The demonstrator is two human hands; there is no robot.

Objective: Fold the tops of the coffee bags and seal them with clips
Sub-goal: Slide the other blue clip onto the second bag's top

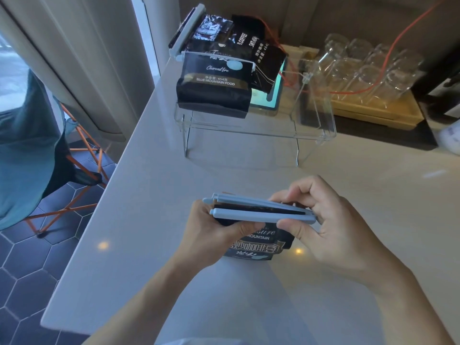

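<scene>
Pale blue plastic, the clip (261, 209) lies with its long axis running from nine o'clock to three o'clock across the folded top of a black coffee bag (256, 242) on the white counter (154, 200). Its two bars meet at the three-o'clock end and gape at the nine-o'clock end, with the dark fold of the bag showing between them, so the clip does not look latched yet.

At the closed end, the right hand (331, 220) pinches the clip between thumb below and curled fingers above. From the nine-o'clock side, the left hand (211, 225) grips the bag just under the clip's open end, thumb across the bag's face. By my reading, the left hand is the nearer one to the gap that has to be pressed shut.

Toward twelve o'clock, well apart from the hands, a clear acrylic shelf (249, 130) carries the other bags. I count two there with clips on: one front bag (214, 85) and one behind it (209, 31). A further dark bag (263, 58) lies beside them, though how many are in that heap I cannot tell. So three clips are visible in all.
</scene>
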